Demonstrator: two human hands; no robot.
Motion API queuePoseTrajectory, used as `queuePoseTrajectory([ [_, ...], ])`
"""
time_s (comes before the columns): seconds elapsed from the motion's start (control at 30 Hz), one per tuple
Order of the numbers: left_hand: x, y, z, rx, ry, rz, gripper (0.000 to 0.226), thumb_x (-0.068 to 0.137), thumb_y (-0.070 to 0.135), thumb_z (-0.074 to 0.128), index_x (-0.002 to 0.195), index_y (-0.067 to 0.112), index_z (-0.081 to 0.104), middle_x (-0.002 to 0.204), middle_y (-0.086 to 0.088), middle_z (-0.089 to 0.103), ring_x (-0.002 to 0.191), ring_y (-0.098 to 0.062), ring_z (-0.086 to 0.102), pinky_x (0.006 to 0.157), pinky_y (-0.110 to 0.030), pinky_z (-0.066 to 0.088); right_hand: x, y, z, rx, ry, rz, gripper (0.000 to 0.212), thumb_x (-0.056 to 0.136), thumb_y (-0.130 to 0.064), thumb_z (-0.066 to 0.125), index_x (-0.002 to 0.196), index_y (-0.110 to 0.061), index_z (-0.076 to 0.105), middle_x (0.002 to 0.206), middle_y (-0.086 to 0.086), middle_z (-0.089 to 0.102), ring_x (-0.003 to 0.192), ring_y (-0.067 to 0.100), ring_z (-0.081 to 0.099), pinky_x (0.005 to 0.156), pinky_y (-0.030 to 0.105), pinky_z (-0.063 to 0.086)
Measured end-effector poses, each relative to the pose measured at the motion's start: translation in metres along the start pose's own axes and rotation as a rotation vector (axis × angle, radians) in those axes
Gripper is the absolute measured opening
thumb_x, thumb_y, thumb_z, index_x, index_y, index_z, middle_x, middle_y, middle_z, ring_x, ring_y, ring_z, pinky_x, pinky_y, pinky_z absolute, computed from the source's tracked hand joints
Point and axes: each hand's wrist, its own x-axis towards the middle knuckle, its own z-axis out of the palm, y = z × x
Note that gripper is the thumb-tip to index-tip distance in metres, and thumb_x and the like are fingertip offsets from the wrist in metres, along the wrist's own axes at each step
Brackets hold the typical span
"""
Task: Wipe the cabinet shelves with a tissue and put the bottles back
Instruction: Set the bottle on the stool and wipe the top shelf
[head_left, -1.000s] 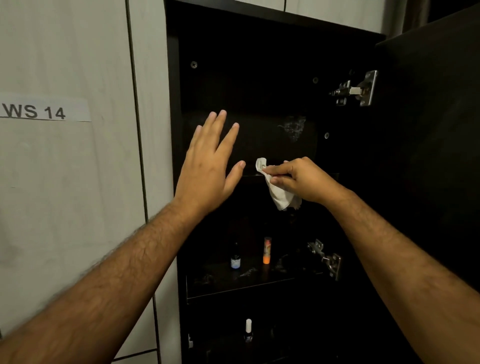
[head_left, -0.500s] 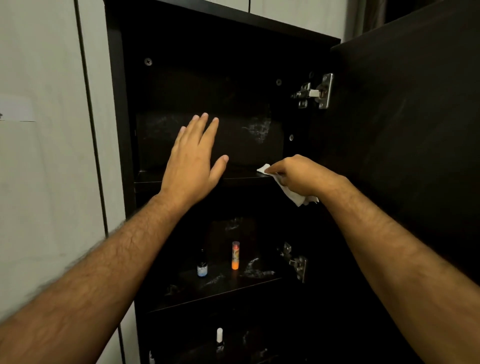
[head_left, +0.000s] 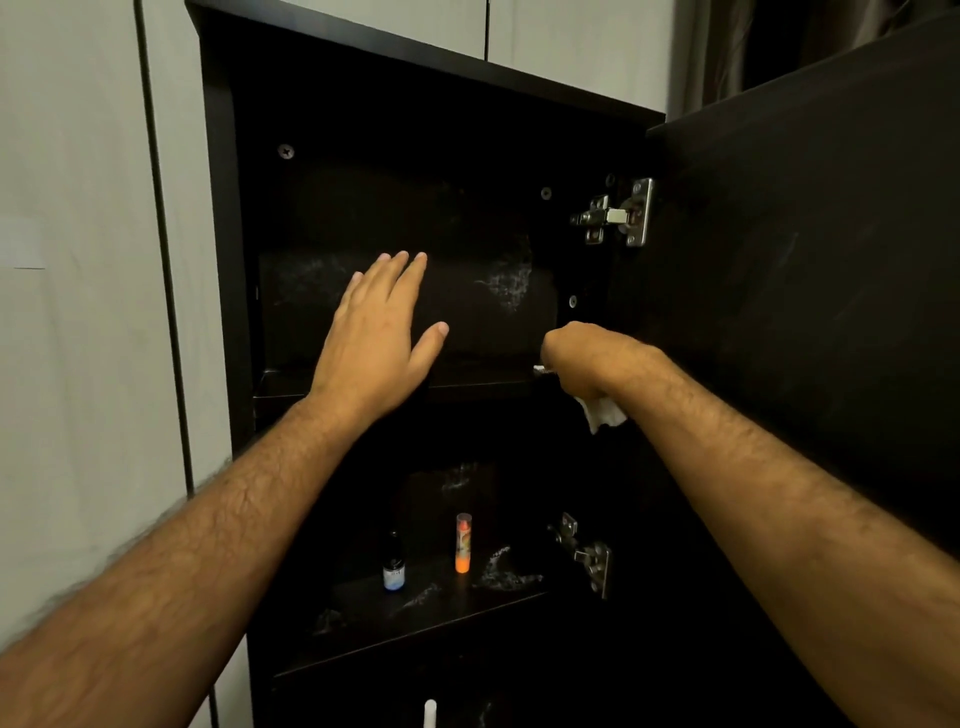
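At the right end of the upper shelf (head_left: 483, 382), the right hand (head_left: 587, 358) clamps curled fingers on a white tissue (head_left: 602, 413), part of it hanging below the shelf edge. Well to its left, the left hand (head_left: 376, 338) hovers with fingers straight, slightly apart. A hasty sweep could drag the dangling tissue off the shelf. On the dusty lower shelf (head_left: 415, 618) stand a dark bottle (head_left: 394, 564) and an orange tube (head_left: 463, 543), near each other; another white-capped bottle (head_left: 430, 713) sits lower.

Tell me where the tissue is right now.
In the head view the tissue is bunched in the right hand at the right end of the upper shelf, beside the open door, its loose end hanging below the fist.
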Motion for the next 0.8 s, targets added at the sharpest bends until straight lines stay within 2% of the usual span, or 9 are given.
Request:
queuePoseTrajectory([
  [0.1,0.005,-0.005,-0.003,-0.024,-0.004,-0.028,0.07,0.096,0.039,0.053,0.153,0.015,0.021,0.157,-0.006,0.027,0.148,-0.019,0.017,0.121,-0.036,0.009,0.003,0.002,-0.026,0.142,-0.047,0.024,0.021,0.091,-0.008,0.058,0.109,-0.014,0.068,0.104,0.005,0.065,0.09,0.019,0.063,0.072,0.028,0.052],
  [0.17,0.009,-0.006,-0.004,-0.059,-0.003,-0.052,0.07,0.096,0.039,0.053,0.153,0.015,0.02,0.157,-0.006,0.029,0.147,-0.018,0.019,0.12,-0.036,0.009,0.009,0.001,-0.038,0.262,0.034,0.079,0.023,0.093,-0.012,0.059,0.114,-0.014,0.066,0.111,0.006,0.064,0.096,0.02,0.062,0.08,0.031,0.054],
  [0.33,0.015,-0.003,-0.003,-0.107,-0.004,-0.054,0.07,0.096,0.039,0.053,0.153,0.016,0.02,0.157,-0.004,0.029,0.147,-0.017,0.019,0.119,-0.033,0.008,0.028,-0.004,-0.032,0.49,0.724,0.127,0.035,0.09,0.01,0.048,0.114,-0.008,0.066,0.102,0.009,0.064,0.094,0.024,0.065,0.073,0.032,0.056],
  [0.43,0.013,-0.005,0.001,-0.115,-0.011,-0.034,0.069,0.096,0.04,0.052,0.153,0.017,0.021,0.157,-0.004,0.028,0.147,-0.016,0.018,0.117,-0.03,0.005,0.043,-0.008,-0.042,0.57,0.905,0.078,0.043,0.09,0.01,0.047,0.124,-0.012,0.062,0.1,0.004,0.065,0.09,0.017,0.065,0.075,0.029,0.057],
  [0.5,0.01,-0.007,0.004,-0.127,-0.036,-0.042,0.069,0.096,0.041,0.051,0.153,0.017,0.019,0.158,-0.003,0.027,0.147,-0.016,0.017,0.117,-0.029,0.004,0.054,-0.01,-0.053,0.547,0.999,0.088,0.031,0.091,0.007,0.047,0.112,-0.009,0.064,0.098,0.005,0.065,0.09,0.018,0.064,0.077,0.03,0.056],
  [0.57,0.009,-0.007,0.005,-0.143,-0.066,-0.048,0.069,0.097,0.041,0.051,0.153,0.018,0.018,0.158,-0.003,0.025,0.148,-0.016,0.015,0.117,-0.03,0.004,0.063,-0.011,-0.06,0.491,1.041,0.126,0.021,0.092,0.005,0.048,0.104,-0.004,0.062,0.1,0.01,0.064,0.093,0.022,0.062,0.076,0.029,0.052],
  [0.63,0.009,-0.007,0.006,-0.144,-0.096,-0.043,0.07,0.097,0.041,0.05,0.154,0.019,0.016,0.159,-0.003,0.023,0.148,-0.016,0.012,0.117,-0.03,0.002,0.073,-0.009,-0.063,0.413,1.019,0.165,0.022,0.092,0.004,0.05,0.11,-0.001,0.061,0.107,0.014,0.064,0.099,0.027,0.061,0.085,0.032,0.051],
  [0.73,0.011,-0.009,0.007,-0.156,-0.137,-0.068,0.072,0.097,0.042,0.05,0.154,0.019,0.013,0.16,-0.003,0.018,0.149,-0.016,0.007,0.119,-0.033,0.002,0.095,-0.003,-0.055,0.254,0.976,0.171,0.045,0.089,0.004,0.053,0.133,-0.003,0.05,0.122,0.017,0.062,0.114,0.029,0.059,0.112,0.04,0.036],
  [0.8,0.011,-0.01,0.008,-0.173,-0.162,-0.093,0.073,0.097,0.043,0.049,0.154,0.019,0.012,0.161,-0.004,0.015,0.149,-0.016,0.004,0.119,-0.035,0.002,0.11,0.0,-0.047,0.16,0.951,0.172,0.063,0.088,0.002,0.056,0.146,-0.005,0.035,0.138,0.016,0.052,0.131,0.027,0.048,0.121,0.043,0.02],
])
